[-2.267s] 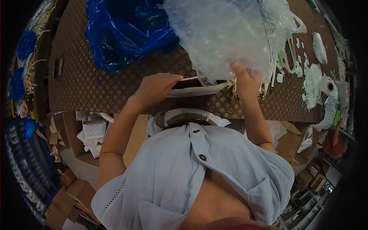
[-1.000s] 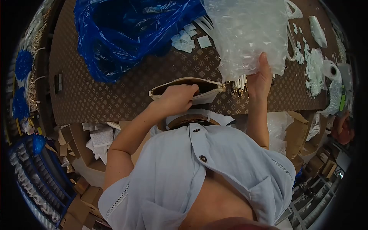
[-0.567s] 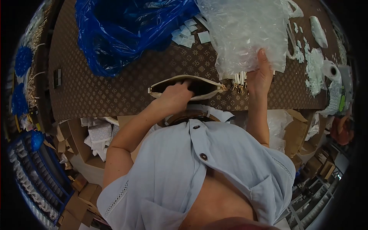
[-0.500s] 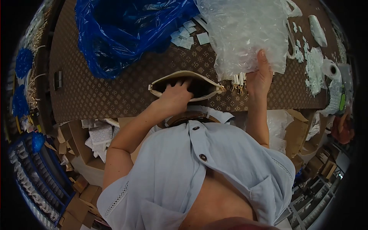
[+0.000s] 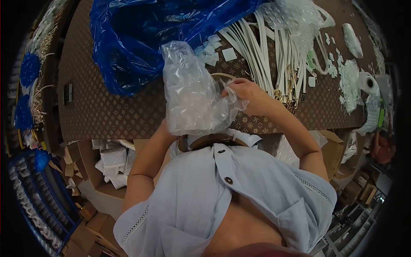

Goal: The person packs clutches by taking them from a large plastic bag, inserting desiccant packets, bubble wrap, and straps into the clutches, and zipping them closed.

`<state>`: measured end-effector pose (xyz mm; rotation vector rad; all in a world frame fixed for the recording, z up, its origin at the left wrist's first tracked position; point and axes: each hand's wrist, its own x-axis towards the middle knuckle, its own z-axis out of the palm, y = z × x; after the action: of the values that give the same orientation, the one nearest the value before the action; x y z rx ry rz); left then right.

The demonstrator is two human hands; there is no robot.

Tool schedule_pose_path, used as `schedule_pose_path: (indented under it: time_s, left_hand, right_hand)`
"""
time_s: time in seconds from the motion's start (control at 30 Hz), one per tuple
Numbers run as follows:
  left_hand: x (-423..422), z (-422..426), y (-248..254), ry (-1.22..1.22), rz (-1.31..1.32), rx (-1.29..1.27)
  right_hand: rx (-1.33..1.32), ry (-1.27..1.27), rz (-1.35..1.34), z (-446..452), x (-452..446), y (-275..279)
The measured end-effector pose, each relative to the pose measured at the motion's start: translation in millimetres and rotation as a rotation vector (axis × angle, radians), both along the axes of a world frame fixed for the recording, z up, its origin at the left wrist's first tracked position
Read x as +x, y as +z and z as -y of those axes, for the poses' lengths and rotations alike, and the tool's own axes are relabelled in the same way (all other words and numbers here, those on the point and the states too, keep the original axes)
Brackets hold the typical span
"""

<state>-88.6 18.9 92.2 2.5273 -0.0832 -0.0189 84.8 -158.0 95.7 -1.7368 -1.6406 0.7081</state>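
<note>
A crumpled sheet of clear bubble wrap (image 5: 190, 100) stands over the near middle of the table, in front of my body. My right hand (image 5: 248, 95) pinches its right edge between thumb and fingers. Behind the sheet, a cream zip pouch (image 5: 223, 76) shows only a bit of its upper rim. My left hand (image 5: 168, 129) is mostly covered by the bubble wrap; just the wrist area shows at the lower left, and its fingers are hidden. Cream straps (image 5: 259, 55) with gold clasps lie just beyond my right hand.
A large blue plastic bag (image 5: 128, 64) spreads over the back left. Small white squares (image 5: 229, 54) lie beside it. More bubble wrap (image 5: 295, 21) rests on the straps at the back. A white roll (image 5: 367, 82) is at the right edge, and open cardboard boxes (image 5: 107, 188) stand below the table.
My right hand has brought bubble wrap from the back right to the middle, over the pouch. The straps are now uncovered. My left hand, earlier inside the open pouch, is now mostly hidden.
</note>
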Motion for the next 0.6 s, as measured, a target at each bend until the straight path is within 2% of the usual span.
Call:
schedule_pose_path:
  time_s: [0.07,0.1,0.17,0.2,0.23,0.27,0.33,0.37,0.4,0.43,0.47,0.53,0.57,0.6]
  left_hand:
    - [-6.7,-5.4,-12.5,-0.026,0.277,-0.177]
    - [-7.3,-5.4,-17.4,-0.027,0.282,-0.173]
    - [-5.8,-4.5,-18.4,0.084,0.323,-0.432]
    - [-7.3,-6.9,-17.9,0.092,0.33,-0.428]
    - [-10.1,-8.5,-18.0,0.11,0.335,-0.302]
    - [-13.3,-9.2,-18.6,0.127,0.336,-0.18]
    - [-15.4,-9.4,-20.4,0.156,0.338,0.062]
    - [-15.7,-7.5,-21.5,0.167,0.335,0.183]
    - [-15.1,-6.1,-22.5,0.164,0.335,0.178]
    - [-13.8,-6.0,-23.7,0.159,0.315,0.058]
    - [-12.6,-6.3,-25.1,0.154,0.294,-0.061]
    - [-11.3,-6.0,-28.2,0.156,0.249,-0.298]
    - [-8.1,-5.5,-19.0,0.161,0.226,-0.415]
    - [3.2,-2.1,-6.8,0.096,0.378,-0.218]
  right_hand:
    - [-0.16,0.009,0.198,-7.8,3.4,-9.3]
    - [-0.157,0.008,0.204,-8.5,4.3,-6.3]
    - [-0.26,0.231,0.123,-12.0,7.4,16.1]
    - [-0.377,0.239,-0.071,-10.5,13.5,40.8]
    - [-0.499,0.243,-0.268,-7.4,18.9,68.5]
    - [-0.506,0.249,-0.268,-4.9,20.2,86.1]
    - [-0.054,0.174,0.163,1.0,19.4,108.6]
    - [-0.061,0.176,0.162,2.5,8.7,110.5]
    - [-0.103,0.205,0.302,-0.5,-7.8,112.3]
    - [-0.142,0.23,0.442,-6.2,-18.6,112.7]
    - [-0.143,0.224,0.441,-10.7,-24.6,101.6]
    - [-0.374,0.185,0.42,-17.8,-36.7,63.5]
    - [-0.543,0.203,0.307,-30.7,-30.1,53.5]
    - [-0.713,0.22,0.191,-44.3,-17.5,42.6]
